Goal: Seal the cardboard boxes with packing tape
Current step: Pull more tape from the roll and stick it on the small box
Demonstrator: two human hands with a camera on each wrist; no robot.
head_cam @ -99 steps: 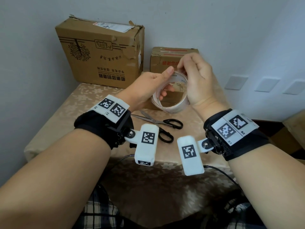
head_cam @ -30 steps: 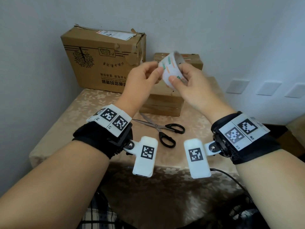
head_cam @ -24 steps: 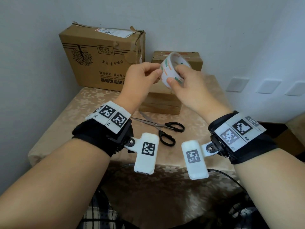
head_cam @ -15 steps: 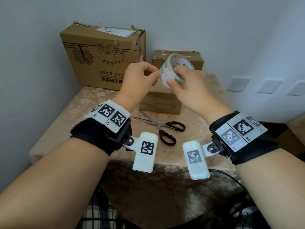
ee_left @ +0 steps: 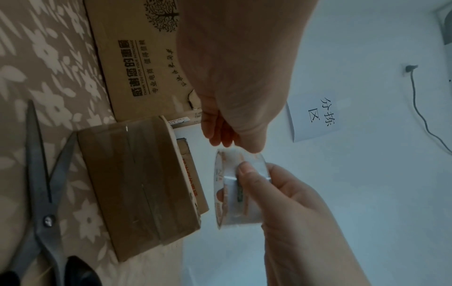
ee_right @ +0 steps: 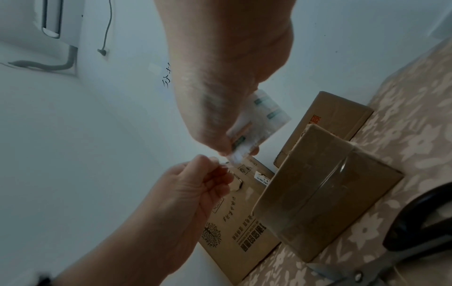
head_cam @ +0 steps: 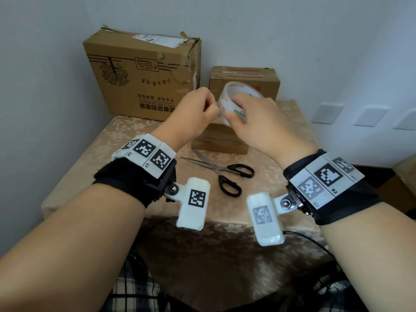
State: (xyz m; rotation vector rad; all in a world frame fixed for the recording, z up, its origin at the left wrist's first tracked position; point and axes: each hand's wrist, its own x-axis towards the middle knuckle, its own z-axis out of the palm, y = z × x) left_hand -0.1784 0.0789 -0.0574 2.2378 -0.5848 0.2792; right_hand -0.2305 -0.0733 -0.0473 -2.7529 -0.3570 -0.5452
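A clear packing tape roll (head_cam: 238, 95) with green and orange print is held in the air above a flat taped box (head_cam: 219, 141). My right hand (head_cam: 233, 108) grips the roll (ee_left: 240, 193) with thumb outside and fingers across it. My left hand (head_cam: 213, 109) pinches at the tape's loose end on the roll's left rim (ee_right: 234, 154), thumb and forefinger together (ee_right: 217, 161). A large cardboard box (head_cam: 144, 77) with a torn top stands at the back left. A small box (head_cam: 258, 81) stands behind the roll.
Black-handled scissors (head_cam: 225, 174) lie open on the flowered tablecloth (head_cam: 117, 149) just in front of the flat box. The walls close in at the left and behind. A cable (head_cam: 315, 242) hangs off the table's front edge.
The roll has been turned from facing me to edge-on and lifted above the flat box. Over the last second my left fingers closed into a pinch at its left rim.
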